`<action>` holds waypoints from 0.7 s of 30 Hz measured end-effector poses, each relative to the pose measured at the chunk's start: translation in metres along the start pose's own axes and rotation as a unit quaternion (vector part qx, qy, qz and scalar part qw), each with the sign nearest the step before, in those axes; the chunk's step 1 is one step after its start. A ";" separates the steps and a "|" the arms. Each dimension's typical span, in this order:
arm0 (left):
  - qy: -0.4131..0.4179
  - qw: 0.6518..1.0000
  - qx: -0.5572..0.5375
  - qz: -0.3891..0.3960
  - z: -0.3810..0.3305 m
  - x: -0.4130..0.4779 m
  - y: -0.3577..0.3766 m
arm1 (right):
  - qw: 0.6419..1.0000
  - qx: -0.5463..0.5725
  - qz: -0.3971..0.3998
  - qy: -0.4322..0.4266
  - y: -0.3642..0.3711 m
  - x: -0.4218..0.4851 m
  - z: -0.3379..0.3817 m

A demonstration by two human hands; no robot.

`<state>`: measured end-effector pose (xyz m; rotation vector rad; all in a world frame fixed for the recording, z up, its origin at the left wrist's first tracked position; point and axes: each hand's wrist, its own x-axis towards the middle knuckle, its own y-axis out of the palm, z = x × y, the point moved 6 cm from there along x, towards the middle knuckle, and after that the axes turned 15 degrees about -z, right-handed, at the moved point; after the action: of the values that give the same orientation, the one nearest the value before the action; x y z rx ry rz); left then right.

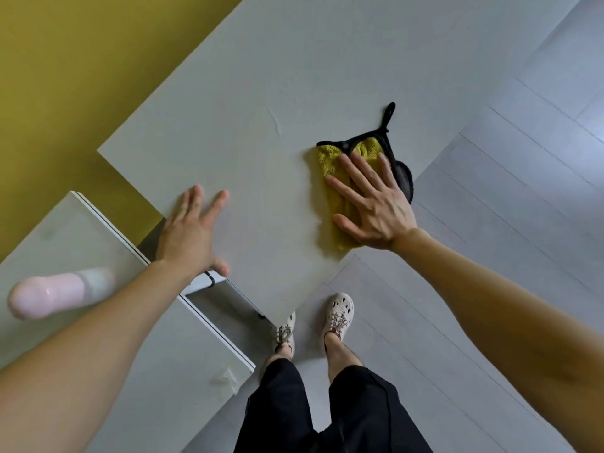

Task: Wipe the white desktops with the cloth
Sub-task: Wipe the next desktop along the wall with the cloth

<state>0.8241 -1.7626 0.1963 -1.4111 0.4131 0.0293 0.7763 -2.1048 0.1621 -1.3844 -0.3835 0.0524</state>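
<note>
Pressing down with the right hand [372, 204], fingers straight and spread, palm flat on the yellow cloth [330, 158]; gripping nothing, just pinning it so the whole pad drags along. Holding the left hand [189, 233] open as well, fingers splayed at the near left edge of the white desktop [261, 93], probably to brace; cannot tell whether touching. Keeping the cloth close to that desktop's right edge, black loop [389, 114] trailing on the far side. Probably mid-wipe, leaving the lower desktop [81, 230] at near left, with a pink bottle [49, 295] on it, for later.
</note>
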 end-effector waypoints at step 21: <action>0.048 0.999 0.016 -0.002 -0.002 0.005 -0.011 | 0.993 0.062 0.047 0.090 0.026 -0.026 0.217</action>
<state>0.8313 -1.7672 0.2056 -1.3861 0.4880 -0.0484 0.6927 -1.9010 0.1599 -1.2728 -0.1622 0.0274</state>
